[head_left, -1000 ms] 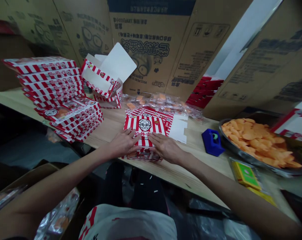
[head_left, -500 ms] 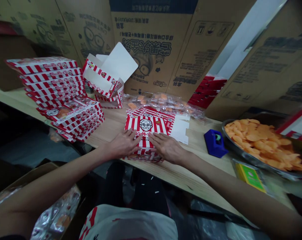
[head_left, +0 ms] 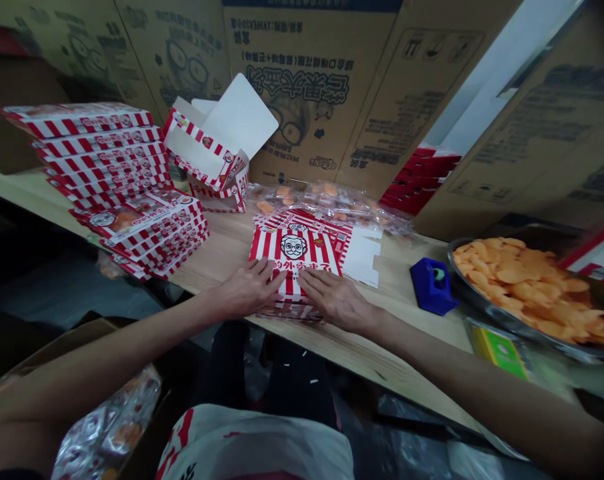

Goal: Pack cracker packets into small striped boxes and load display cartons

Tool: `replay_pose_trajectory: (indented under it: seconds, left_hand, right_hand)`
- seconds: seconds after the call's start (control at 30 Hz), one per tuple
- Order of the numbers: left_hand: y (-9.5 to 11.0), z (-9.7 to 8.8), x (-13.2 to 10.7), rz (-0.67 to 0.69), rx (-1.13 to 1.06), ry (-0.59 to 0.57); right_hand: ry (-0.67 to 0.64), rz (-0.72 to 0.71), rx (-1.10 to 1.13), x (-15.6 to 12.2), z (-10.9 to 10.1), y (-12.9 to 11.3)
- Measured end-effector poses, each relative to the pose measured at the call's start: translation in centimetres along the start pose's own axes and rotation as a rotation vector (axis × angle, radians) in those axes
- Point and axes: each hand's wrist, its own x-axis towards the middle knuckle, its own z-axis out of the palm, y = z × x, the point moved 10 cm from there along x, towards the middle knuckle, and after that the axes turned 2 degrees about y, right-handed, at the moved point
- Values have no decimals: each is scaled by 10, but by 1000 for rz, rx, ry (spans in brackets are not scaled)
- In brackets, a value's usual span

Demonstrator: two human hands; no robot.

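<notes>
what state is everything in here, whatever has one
Front box: closed on top, left hand and right hand resting on it
Back box: open, white flap raised
Stacked boxes: closed, piled
Metal bowl: heaped with orange chips
Tape dispenser: upright, untouched
Lower-left carton: open, holding clear packets

A pale wooden table [head_left: 395,293] runs across the scene from left to right. On its left stand two stacks of striped boxes, a taller far stack [head_left: 107,157] and a lower near stack [head_left: 157,233]. Right of them, toward the far side, are open striped boxes [head_left: 202,150], one leaning on another. Clear packets [head_left: 327,193] lie along the far middle, with flat cartons [head_left: 365,260] nearer. A closed striped box [head_left: 295,250] sits at the near edge. On the right are a blue tape dispenser [head_left: 432,287], a metal bowl [head_left: 487,310] and, nearer, a yellow-and-green pack [head_left: 502,350].
</notes>
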Motion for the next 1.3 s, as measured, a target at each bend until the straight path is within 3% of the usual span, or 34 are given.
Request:
replay_pose_trajectory:
  seconds: [0.1,0.2,0.33,0.43,0.53,0.63,0.77,0.97,1.2,1.3]
  left_hand:
    - [-3,-2,1,31,-125,-2]
    - [-7,-8,6,103,-271,-93]
    - [-10,-12,5,145,-411,-149]
    - [-22,-7,-7,3,-558,19]
    - [-38,8,-33,-208,-714,266]
    - [-44,26,-53,-347,-841,401]
    - [-44,36,-55,-419,-872,393]
    - [-45,36,-54,-432,-864,416]
    - [-45,35,-60,-496,-1068,587]
    - [-45,37,-60,-521,-1061,582]
  right_hand:
    - [28,-13,59,0,-3,0]
    - [11,-57,71,5,-9,-1]
    - [-107,-49,66,15,-7,1]
    - [-174,-9,96,31,-3,-2]
    - [-114,15,133,59,-6,-13]
    - [-67,21,202,83,-6,-24]
    - [-39,33,285,92,-1,-27]
    - [29,106,299,92,0,-22]
    - [-79,215,299,108,9,-22]
    - [-130,284,375,110,14,-21]
